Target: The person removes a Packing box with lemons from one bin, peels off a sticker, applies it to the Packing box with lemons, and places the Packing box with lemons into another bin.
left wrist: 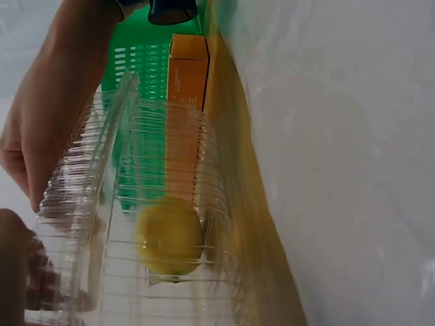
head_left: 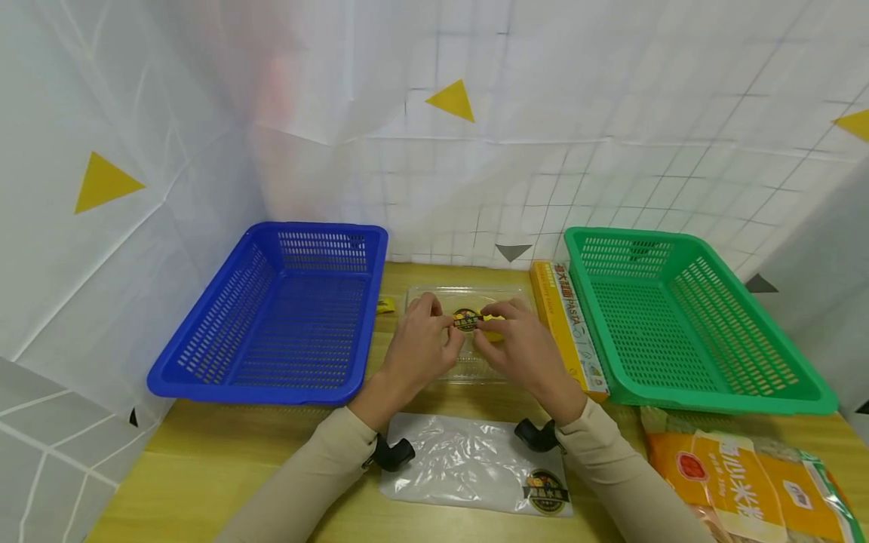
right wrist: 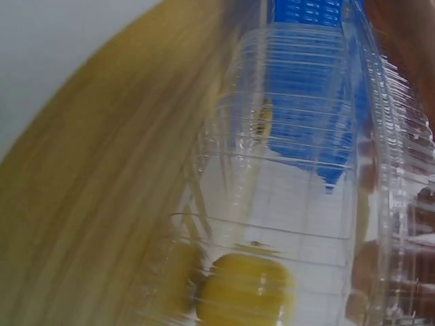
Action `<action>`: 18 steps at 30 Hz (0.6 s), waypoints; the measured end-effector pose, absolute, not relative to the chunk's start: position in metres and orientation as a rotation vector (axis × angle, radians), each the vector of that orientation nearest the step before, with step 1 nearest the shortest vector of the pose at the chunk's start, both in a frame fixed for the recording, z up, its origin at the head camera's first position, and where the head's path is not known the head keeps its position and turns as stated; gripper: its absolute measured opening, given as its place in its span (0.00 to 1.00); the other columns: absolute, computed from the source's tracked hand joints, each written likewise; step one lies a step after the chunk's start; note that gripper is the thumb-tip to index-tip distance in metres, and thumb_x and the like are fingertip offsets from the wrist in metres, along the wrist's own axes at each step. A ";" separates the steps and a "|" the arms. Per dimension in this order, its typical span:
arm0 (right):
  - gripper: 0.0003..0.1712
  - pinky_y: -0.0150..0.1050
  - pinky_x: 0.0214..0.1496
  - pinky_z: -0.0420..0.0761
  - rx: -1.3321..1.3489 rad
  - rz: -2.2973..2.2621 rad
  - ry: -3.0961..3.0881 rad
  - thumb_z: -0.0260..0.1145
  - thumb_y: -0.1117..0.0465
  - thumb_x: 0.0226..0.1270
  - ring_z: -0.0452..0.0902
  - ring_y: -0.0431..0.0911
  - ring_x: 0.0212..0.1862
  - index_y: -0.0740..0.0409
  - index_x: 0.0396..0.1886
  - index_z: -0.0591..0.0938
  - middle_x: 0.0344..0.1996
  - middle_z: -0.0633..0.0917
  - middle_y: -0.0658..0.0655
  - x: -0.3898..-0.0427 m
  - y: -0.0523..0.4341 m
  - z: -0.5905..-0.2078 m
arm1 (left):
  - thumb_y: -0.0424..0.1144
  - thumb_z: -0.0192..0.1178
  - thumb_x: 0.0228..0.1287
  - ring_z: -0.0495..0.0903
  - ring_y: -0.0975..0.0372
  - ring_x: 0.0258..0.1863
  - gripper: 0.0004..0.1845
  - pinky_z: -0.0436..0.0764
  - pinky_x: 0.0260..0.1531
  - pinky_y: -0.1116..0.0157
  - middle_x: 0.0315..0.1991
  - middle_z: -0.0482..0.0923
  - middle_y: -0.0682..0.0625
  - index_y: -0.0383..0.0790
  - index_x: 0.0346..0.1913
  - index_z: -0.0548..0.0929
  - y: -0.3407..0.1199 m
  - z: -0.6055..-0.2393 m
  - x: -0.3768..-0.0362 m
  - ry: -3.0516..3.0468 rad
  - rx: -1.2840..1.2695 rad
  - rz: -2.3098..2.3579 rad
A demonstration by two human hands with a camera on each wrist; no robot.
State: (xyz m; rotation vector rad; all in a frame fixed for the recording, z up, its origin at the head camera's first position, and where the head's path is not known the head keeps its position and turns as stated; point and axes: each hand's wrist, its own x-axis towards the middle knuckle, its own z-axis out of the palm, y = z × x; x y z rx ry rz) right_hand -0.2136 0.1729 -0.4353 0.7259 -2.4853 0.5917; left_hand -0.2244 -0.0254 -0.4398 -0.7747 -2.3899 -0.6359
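Observation:
A clear plastic clamshell box (head_left: pixel 475 369) stands closed at mid-table, a yellow lemon (left wrist: pixel 170 238) showing through its wall. On its lid lies a round black sticker (head_left: pixel 467 320) with fruit and lettering. My left hand (head_left: pixel 424 335) touches the left edge of the sticker with bent fingertips, the thumb a little apart. From the other side, my right hand (head_left: pixel 526 351) has its fingertips at the right edge, thumb nearer me. In the right wrist view the yellow fruit (right wrist: pixel 245 288) sits low inside the box, while the sticker is hidden.
A blue basket (head_left: pixel 366 317) stands left and a green basket (head_left: pixel 604 332) right. Beside the green one lies a pasta box (head_left: pixel 563 317). Nearer me are a clear bag with a similar sticker (head_left: pixel 468 460) and an orange grain packet (head_left: pixel 747 483). A small yellow packet (head_left: pixel 385 305) lies behind.

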 end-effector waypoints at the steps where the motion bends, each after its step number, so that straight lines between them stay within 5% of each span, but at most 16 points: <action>1: 0.09 0.49 0.44 0.85 0.749 0.603 -2.469 0.71 0.61 0.66 0.78 0.54 0.49 0.60 0.35 0.93 0.44 0.88 0.59 -0.213 0.173 -0.436 | 0.34 0.61 0.60 0.74 0.54 0.34 0.09 0.78 0.34 0.58 0.35 0.73 0.46 0.37 0.25 0.88 -0.026 -0.441 -0.225 -2.380 -0.783 -0.646; 14: 0.09 0.45 0.39 0.84 1.011 0.691 -2.326 0.71 0.61 0.68 0.79 0.51 0.45 0.59 0.41 0.94 0.47 0.90 0.55 -0.216 0.177 -0.441 | 0.27 0.60 0.53 0.78 0.55 0.36 0.10 0.79 0.37 0.57 0.36 0.79 0.47 0.39 0.24 0.91 -0.029 -0.446 -0.228 -2.205 -0.911 -0.813; 18: 0.08 0.51 0.45 0.84 0.863 0.741 -2.338 0.73 0.63 0.66 0.79 0.54 0.51 0.61 0.42 0.92 0.49 0.89 0.58 -0.211 0.180 -0.434 | 0.30 0.61 0.53 0.77 0.48 0.52 0.13 0.75 0.52 0.49 0.49 0.80 0.41 0.35 0.40 0.91 -0.031 -0.444 -0.222 -2.257 -0.718 -0.949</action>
